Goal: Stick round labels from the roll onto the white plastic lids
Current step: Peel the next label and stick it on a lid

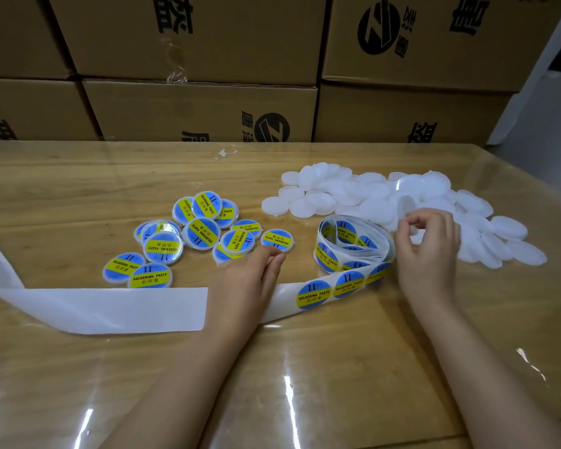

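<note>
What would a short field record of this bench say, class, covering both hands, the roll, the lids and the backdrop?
left hand: lies over the backing strip, fingertips by a labelled lid
right hand: pinches a plain lid
roll: loosely coiled between the hands
labelled lids: cluster on the left
plain lids: heap on the right
boxes: stacked behind the table

The surface [337, 367] looks like wood grain under a clear glossy plastic sheet, glare streaks everywhere. Lids [376, 207] are milky matt plastic, labels [313, 294] shiny blue-yellow, backing strip [110, 309] plain matt white paper. Brown cardboard boxes [201, 108] along the far edge.
</note>
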`<state>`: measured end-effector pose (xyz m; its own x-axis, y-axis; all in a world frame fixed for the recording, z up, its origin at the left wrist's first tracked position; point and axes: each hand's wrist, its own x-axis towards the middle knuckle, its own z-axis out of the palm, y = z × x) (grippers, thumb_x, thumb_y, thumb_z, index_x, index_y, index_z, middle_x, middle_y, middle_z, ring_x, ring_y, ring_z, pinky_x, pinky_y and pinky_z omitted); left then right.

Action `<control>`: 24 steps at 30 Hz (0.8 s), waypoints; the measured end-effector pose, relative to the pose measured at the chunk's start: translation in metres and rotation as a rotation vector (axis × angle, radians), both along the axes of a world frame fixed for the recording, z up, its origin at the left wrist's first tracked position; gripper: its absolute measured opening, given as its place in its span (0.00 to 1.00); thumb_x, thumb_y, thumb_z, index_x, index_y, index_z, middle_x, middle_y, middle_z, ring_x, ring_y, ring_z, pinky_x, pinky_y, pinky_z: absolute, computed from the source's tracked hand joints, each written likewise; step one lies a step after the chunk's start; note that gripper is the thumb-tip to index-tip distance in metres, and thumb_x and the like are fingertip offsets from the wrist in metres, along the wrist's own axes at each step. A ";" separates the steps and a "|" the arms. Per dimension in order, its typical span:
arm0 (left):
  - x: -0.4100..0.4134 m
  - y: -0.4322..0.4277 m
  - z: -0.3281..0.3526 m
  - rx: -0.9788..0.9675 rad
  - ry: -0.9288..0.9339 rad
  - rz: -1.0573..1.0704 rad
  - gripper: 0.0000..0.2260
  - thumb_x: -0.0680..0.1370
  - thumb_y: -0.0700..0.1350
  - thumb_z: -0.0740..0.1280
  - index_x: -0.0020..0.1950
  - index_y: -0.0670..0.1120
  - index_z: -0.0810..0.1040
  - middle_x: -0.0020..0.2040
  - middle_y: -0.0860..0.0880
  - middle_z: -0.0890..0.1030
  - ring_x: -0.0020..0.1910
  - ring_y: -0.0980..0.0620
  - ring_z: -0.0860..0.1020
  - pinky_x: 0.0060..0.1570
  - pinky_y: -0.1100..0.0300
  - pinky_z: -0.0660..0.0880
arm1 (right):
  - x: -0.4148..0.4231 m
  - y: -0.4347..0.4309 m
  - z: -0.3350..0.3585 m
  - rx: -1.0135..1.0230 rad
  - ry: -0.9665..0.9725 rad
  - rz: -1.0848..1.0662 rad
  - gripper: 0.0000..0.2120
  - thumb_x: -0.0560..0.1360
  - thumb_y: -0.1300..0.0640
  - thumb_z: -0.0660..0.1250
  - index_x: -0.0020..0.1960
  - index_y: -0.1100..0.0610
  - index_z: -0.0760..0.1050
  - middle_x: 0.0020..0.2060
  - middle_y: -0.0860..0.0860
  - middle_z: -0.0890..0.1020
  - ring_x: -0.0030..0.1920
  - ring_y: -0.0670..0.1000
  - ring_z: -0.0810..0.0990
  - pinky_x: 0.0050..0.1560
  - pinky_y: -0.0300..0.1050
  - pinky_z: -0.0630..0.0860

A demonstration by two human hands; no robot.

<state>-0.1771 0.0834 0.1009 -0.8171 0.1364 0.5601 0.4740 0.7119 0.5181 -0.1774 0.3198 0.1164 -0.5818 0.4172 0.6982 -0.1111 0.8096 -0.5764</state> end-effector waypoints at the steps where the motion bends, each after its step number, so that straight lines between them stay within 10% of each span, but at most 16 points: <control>1: 0.001 0.000 0.002 0.013 0.012 -0.033 0.15 0.79 0.53 0.58 0.52 0.46 0.80 0.39 0.49 0.81 0.39 0.45 0.79 0.38 0.51 0.73 | 0.005 -0.011 0.004 0.004 0.048 0.106 0.07 0.74 0.59 0.61 0.45 0.64 0.74 0.45 0.56 0.76 0.48 0.57 0.73 0.50 0.53 0.68; 10: 0.006 0.001 0.002 -0.029 0.181 -0.306 0.20 0.74 0.46 0.62 0.66 0.51 0.67 0.48 0.48 0.78 0.42 0.53 0.75 0.41 0.55 0.73 | 0.037 -0.075 0.004 0.154 -0.102 0.785 0.05 0.72 0.57 0.61 0.41 0.58 0.71 0.49 0.43 0.76 0.51 0.50 0.74 0.56 0.45 0.68; 17: 0.006 0.002 -0.002 0.004 0.085 -0.229 0.16 0.78 0.53 0.56 0.46 0.43 0.78 0.36 0.50 0.79 0.36 0.53 0.75 0.35 0.53 0.70 | 0.035 -0.068 0.007 0.069 -0.114 0.708 0.10 0.75 0.50 0.61 0.56 0.47 0.71 0.48 0.33 0.73 0.52 0.35 0.71 0.56 0.39 0.67; 21: 0.007 0.002 -0.005 0.225 -0.043 -0.287 0.07 0.78 0.55 0.56 0.43 0.57 0.71 0.35 0.56 0.79 0.36 0.57 0.77 0.37 0.51 0.73 | 0.029 -0.059 0.009 0.053 -0.192 0.652 0.13 0.74 0.59 0.66 0.58 0.52 0.76 0.44 0.34 0.74 0.50 0.42 0.73 0.56 0.50 0.71; 24: 0.006 0.002 -0.008 0.241 -0.014 -0.310 0.05 0.77 0.54 0.58 0.42 0.59 0.70 0.34 0.56 0.79 0.35 0.57 0.77 0.35 0.51 0.74 | 0.029 -0.059 0.010 -0.017 -0.214 0.697 0.11 0.75 0.58 0.65 0.53 0.45 0.74 0.41 0.33 0.76 0.47 0.44 0.74 0.52 0.41 0.71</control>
